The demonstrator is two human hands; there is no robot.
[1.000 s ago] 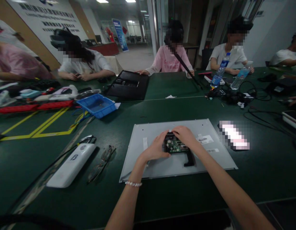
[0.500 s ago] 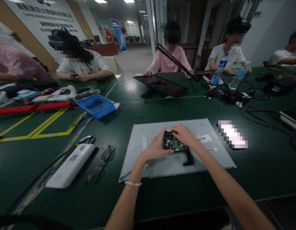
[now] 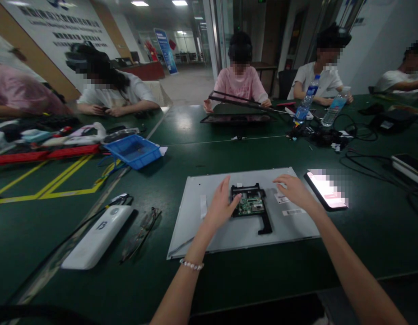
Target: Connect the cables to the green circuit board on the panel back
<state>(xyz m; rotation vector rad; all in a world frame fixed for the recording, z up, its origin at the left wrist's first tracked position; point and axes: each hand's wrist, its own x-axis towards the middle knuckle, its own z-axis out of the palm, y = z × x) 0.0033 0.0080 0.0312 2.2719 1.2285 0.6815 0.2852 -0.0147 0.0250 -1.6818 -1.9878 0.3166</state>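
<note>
A grey metal panel [image 3: 202,223] lies flat on the dark green table in front of me. A small green circuit board [image 3: 250,204] in a black frame sits on its middle. My left hand [image 3: 220,206] rests open on the panel, its fingers touching the board's left edge. My right hand [image 3: 293,190] hovers open over the panel's right part, just right of the board, holding nothing. A pearl bracelet [image 3: 191,265] is on my left wrist.
A lit phone [image 3: 326,188] lies right of the panel. A white device [image 3: 97,237] and glasses [image 3: 141,232] lie to the left, a blue tray [image 3: 135,151] beyond. Bottles [image 3: 306,104] and cables [image 3: 361,155] are at the far right. Several people sit across the table.
Both hands have let go of the circuit board; it now lies flat. My right hand moved right, away from it. The person opposite lowered a black frame onto a screen.
</note>
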